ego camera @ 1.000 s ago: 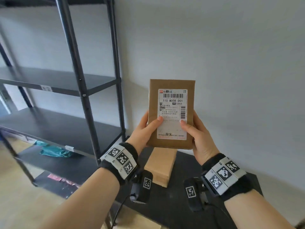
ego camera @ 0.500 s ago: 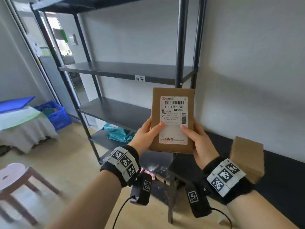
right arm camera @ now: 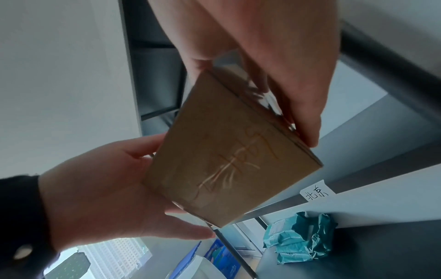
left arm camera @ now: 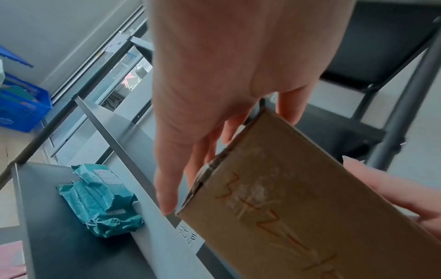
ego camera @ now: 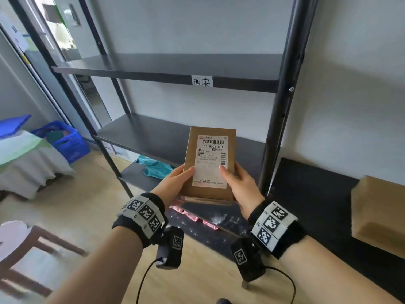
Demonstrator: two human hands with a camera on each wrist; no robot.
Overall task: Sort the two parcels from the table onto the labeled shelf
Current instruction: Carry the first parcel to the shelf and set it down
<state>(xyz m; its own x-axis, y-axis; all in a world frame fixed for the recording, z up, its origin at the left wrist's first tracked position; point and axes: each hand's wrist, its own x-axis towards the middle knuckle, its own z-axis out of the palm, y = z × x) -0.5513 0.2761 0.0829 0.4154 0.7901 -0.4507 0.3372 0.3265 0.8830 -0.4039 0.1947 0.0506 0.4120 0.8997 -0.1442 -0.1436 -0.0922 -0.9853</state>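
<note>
I hold a flat brown cardboard parcel upright in front of the black metal shelf, its white shipping label facing me. My left hand grips its lower left edge and my right hand its lower right edge, thumbs on the label. The wrist views show the parcel's back with orange handwriting, and fingers behind it. The second brown parcel lies on the black table at the right. A paper label marks the upper shelf board; another label marks a lower board.
Teal plastic mailers lie on a lower shelf board, pink ones on the bottom board. A blue crate and a covered table stand at the left. A wooden stool is near my left arm.
My view has swung left from the table to the shelf. Both hands carried the parcel along; the second parcel now sits at the far right.
</note>
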